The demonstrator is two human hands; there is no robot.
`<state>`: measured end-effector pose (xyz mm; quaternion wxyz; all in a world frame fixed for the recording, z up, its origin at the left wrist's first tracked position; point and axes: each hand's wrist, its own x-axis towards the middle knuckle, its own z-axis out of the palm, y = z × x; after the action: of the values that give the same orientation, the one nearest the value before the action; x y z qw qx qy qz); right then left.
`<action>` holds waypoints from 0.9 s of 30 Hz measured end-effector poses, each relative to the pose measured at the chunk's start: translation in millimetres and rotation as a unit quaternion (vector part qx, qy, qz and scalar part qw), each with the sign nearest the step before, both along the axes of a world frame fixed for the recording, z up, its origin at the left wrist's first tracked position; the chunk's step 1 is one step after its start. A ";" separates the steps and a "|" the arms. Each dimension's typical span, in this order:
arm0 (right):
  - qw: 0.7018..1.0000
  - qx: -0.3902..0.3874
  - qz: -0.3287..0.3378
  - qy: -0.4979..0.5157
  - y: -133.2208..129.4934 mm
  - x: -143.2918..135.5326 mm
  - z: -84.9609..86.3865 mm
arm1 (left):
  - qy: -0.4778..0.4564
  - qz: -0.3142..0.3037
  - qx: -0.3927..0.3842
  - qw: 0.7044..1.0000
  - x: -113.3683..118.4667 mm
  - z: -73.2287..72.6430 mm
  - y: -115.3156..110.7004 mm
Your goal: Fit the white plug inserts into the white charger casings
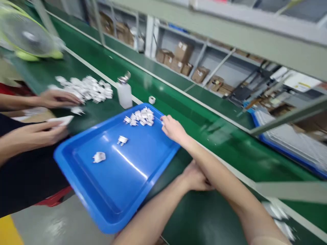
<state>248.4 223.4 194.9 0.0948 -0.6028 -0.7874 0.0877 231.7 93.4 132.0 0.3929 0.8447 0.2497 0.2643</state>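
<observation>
A blue tray [84,190] lies askew on the green conveyor belt [209,136], with its near corner hanging over the belt's edge. It holds a small pile of white plug parts [140,117] at its far corner and two loose ones [122,140] [99,157]. My right hand [173,129] reaches across to the tray's far right rim beside the pile, fingers curled over the rim. My left hand [194,177] rests on the belt just right of the tray, its fingers hidden under my right forearm.
A co-worker's two hands [57,98] [38,134] work at the left by a larger heap of white parts [85,88]. A white bottle [124,92] and a small cap [152,99] stand behind the tray. A fan [25,34] is far left; another blue tray [288,149] sits right.
</observation>
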 end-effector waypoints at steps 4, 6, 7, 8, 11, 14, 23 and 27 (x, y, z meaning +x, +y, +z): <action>0.986 0.038 -0.056 0.155 -95.9 76.7 5.7 | 0.021 -0.108 0.014 0.994 13.1 -13.6 -0.1; 0.943 0.095 -0.103 0.302 -155.6 107.0 4.0 | 0.026 -0.115 0.022 0.993 16.1 -17.4 0.2; 0.929 0.111 -0.126 0.331 -183.9 118.9 1.3 | 0.027 -0.116 0.030 0.992 16.2 -18.0 0.2; 0.920 0.119 -0.143 0.346 -209.3 128.8 -2.8 | 0.029 -0.117 0.038 0.992 15.6 -18.1 -0.1; 0.913 0.109 -0.174 0.352 -260.1 148.0 -21.4 | 0.040 -0.117 0.066 0.990 13.5 -17.5 -2.5; 0.901 0.106 -0.203 0.367 -275.5 155.0 -41.2 | 0.069 -0.111 0.095 0.987 16.1 -17.5 -7.7; 0.841 0.161 -0.253 0.451 -271.4 156.0 -79.6 | 0.065 -0.139 0.112 0.982 21.6 -12.4 -18.8; 0.833 0.190 -0.254 0.454 -274.4 155.6 -77.2 | 0.058 -0.139 0.050 0.987 20.0 -10.9 -16.8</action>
<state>404.1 -50.9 117.7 0.5733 -0.6442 -0.4759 0.1725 251.7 76.6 121.1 0.3681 0.9035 0.1389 0.1700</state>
